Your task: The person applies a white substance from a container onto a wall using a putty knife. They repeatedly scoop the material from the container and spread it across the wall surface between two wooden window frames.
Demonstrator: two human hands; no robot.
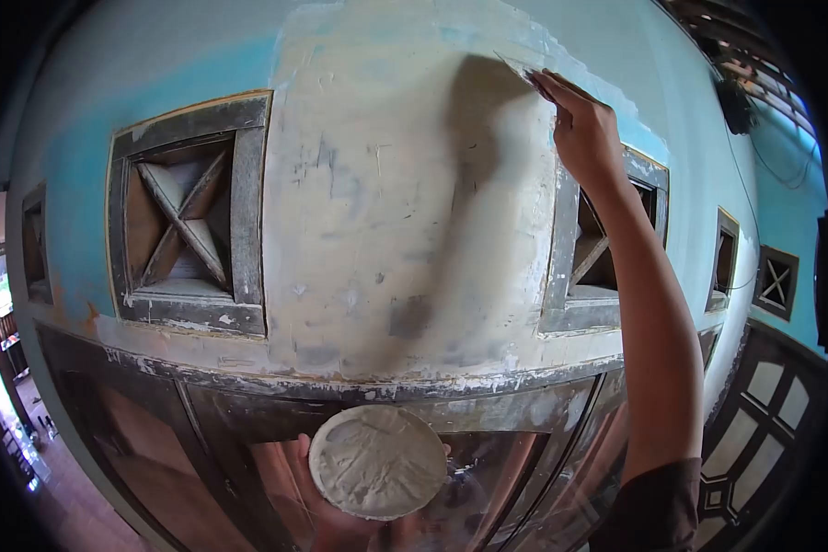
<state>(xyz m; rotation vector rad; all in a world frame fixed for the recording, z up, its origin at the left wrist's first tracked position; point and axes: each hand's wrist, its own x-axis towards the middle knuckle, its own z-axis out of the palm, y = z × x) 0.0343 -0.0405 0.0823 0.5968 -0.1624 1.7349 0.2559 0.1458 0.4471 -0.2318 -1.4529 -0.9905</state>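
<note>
My right hand [584, 133] is raised high against the wall, gripping a thin flat scraper blade [517, 66] whose edge touches the pale putty patch [386, 212]. A dark shadow of the arm falls on the putty to the left of the hand. Low in the view, my left hand [327, 515] holds a round shallow dish [377, 462] coated with grey-white putty, fingers wrapped under its rim.
The blue wall [147, 74] carries square vent openings with crossed slats, one on the left [189, 216] and one behind my right forearm [603, 258]. Below runs a dark frame with glass panes [202, 442]. More vents and a dark door panel [764, 414] lie at the right.
</note>
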